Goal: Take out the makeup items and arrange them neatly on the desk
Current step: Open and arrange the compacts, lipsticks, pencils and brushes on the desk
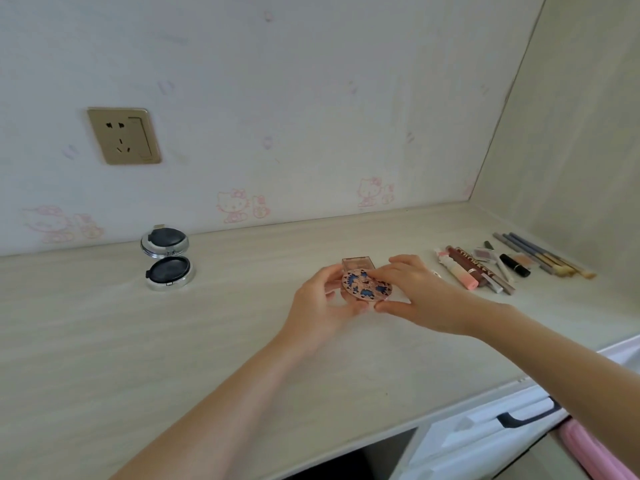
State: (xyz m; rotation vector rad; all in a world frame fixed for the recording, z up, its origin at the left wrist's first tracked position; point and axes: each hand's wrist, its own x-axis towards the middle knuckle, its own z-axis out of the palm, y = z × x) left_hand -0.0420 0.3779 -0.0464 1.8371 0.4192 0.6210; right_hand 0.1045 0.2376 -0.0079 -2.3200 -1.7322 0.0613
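Observation:
A round rose-gold compact [365,285] with blue butterfly shapes on its lid is held just above the pale desk [207,323]. My left hand [323,306] grips its left rim and my right hand [419,294] pinches its right rim, thumb below and fingers on top. Just behind the compact stands a small clear brownish case [356,262], partly hidden. To the right lies a row of makeup: a pink tube [455,271], a brown lip gloss [472,266], a black lipstick [515,265] and several brushes [543,254].
An open silver compact [168,259] with dark insides sits at the back left by the wall. A gold wall socket [123,135] is above it. A side panel closes the desk on the right. A white drawer with a dark handle [526,412] is below the front edge.

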